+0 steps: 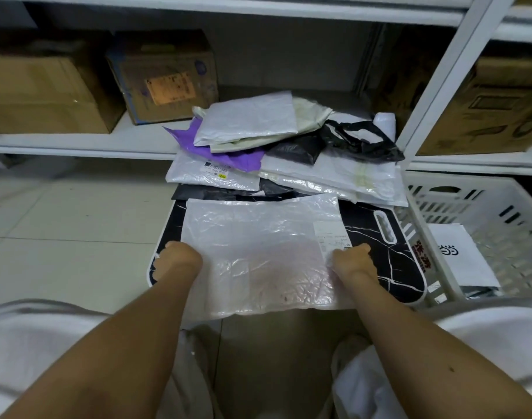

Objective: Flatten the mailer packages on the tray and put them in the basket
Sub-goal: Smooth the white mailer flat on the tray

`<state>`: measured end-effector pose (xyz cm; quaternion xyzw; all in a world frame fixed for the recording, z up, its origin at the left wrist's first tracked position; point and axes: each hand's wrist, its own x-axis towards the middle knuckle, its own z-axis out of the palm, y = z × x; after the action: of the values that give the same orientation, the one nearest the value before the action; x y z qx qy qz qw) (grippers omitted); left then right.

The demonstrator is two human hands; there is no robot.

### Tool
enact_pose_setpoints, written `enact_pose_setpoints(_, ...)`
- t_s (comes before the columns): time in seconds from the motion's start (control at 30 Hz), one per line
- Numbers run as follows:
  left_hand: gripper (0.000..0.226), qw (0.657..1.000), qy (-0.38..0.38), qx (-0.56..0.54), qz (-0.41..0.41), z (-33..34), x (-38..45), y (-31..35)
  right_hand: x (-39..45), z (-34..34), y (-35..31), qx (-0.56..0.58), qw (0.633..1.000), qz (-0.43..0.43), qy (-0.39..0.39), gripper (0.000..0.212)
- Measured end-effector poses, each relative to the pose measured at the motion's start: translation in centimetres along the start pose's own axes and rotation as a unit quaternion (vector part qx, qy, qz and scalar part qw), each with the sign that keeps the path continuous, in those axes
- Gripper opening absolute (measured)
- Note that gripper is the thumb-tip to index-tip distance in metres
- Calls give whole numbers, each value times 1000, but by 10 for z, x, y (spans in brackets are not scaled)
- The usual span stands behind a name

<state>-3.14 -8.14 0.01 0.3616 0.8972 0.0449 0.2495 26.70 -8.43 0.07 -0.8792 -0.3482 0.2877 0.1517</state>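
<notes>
- A tray sits on the floor before a shelf unit.
- One mailer lies spread on the tray's near part, its near edge hanging over the tray's rim.
- The left hand is at that mailer's left edge, the right hand at its right edge.
- A heap of mailers lies behind it, reaching onto the shelf.
- Two cardboard boxes stand on the shelf, left of the heap.
- A basket stands right of the tray, with a package in it.

Heaped mailers block the tray's far end. Basket wall hems the right side. Bare floor tiles lie left. Shelf edge overhangs behind.
</notes>
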Motion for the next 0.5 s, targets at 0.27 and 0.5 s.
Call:
enact_pose_setpoints(0.27,43,997,35,-47,49,-27,-30,3,-30,-23,-8,4,998,-57,-7,9)
enact_pose_setpoints(0.5,37,985,101,-35,136,-56,-74,25,-65,-57,-33,14,992,-119,41,8)
